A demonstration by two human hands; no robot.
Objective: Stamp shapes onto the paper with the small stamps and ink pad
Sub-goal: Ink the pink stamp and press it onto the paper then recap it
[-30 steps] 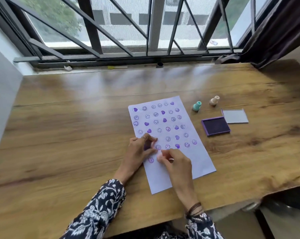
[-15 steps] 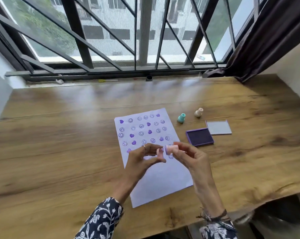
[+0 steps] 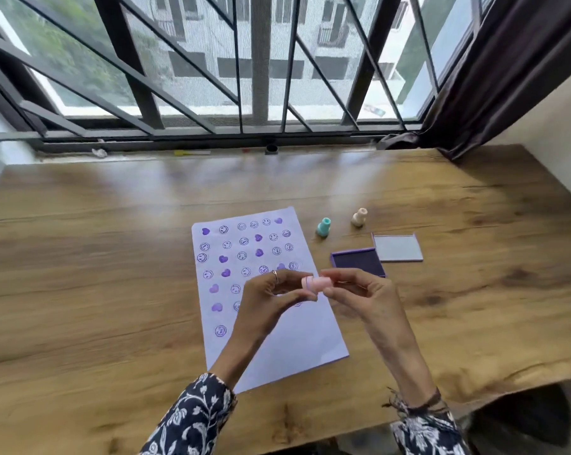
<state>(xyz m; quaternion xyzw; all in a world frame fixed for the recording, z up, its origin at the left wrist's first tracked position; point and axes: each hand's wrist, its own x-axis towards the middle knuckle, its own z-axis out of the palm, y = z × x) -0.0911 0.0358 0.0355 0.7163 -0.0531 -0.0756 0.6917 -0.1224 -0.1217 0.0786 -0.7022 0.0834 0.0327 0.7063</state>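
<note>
Both hands are up off the paper point(image 3: 271, 336) now, and between them sits the pink stamp point(image 3: 316, 284), lying sideways in mid-air above the sheet's middle. The right hand point(image 3: 359, 297) pinches its handle end between thumb and fingertips; the left hand point(image 3: 264, 297) closes its fingertips on the wider stamping end. A light, rigid little plastic piece by the look of it, smooth enough to roll in the fingers, so the narrow waist of the handle is the place to grip, and the inked face is best kept off the skin. A second ago that stamp was pressed down on the lower rows with the left hand bracing the sheet; half a second ago it had already come up between both hands, much as here. On the counter point(image 3: 80, 290), the teal stamp point(image 3: 323, 227) and beige stamp point(image 3: 359, 217) stand upright just right of the paper, untouched, with the open ink pad point(image 3: 358, 262) and its lid point(image 3: 397, 247) nearer the right hand. Rows of purple hearts and smileys fill the upper sheet; the bottom is bare.
</note>
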